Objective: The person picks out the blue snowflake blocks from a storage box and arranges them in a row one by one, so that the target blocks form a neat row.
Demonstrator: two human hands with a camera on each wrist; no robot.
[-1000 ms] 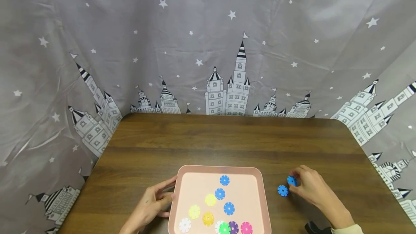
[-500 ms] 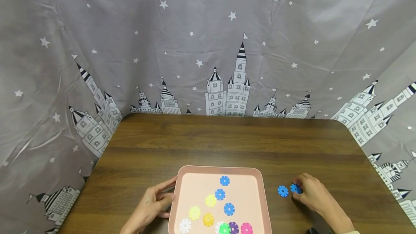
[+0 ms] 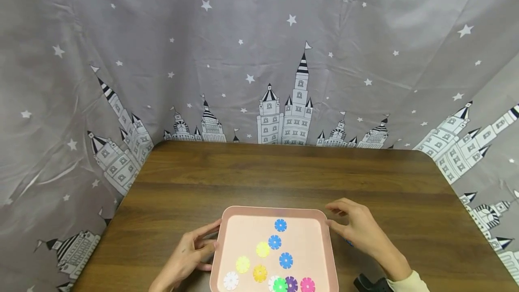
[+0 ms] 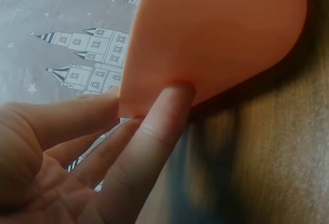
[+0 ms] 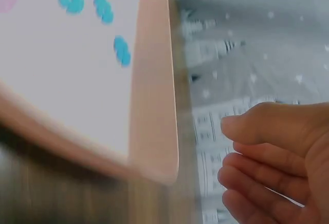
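A pink tray (image 3: 329, 256) stands on the table with several notched snowflake discs in it. My left hand (image 3: 186, 253) touches the tray's left side; in the left wrist view its extended fingers (image 4: 159, 121) rest against the outer wall and rim. Near the tray's upper right corner is my right hand (image 3: 357, 226), its fingers loosely bent with nothing between them, as the right wrist view also shows. A sliver of a blue snowflake disc (image 3: 348, 241) shows beneath the right hand; the hand covers the rest of that spot.
Inside the tray lie blue discs (image 3: 285, 260), yellow discs (image 3: 262, 249), an orange disc (image 3: 260, 273), white discs (image 3: 231, 280), a green disc (image 3: 279, 285), a purple disc (image 3: 291, 284) and a pink disc (image 3: 307, 285). A grey castle-print curtain (image 3: 243, 57) hangs behind the wooden table (image 3: 227, 170).
My right hand has let go of the blue snowflake disc it pinched at the right and moved left to the tray's corner. The left hand and the tray stay put.
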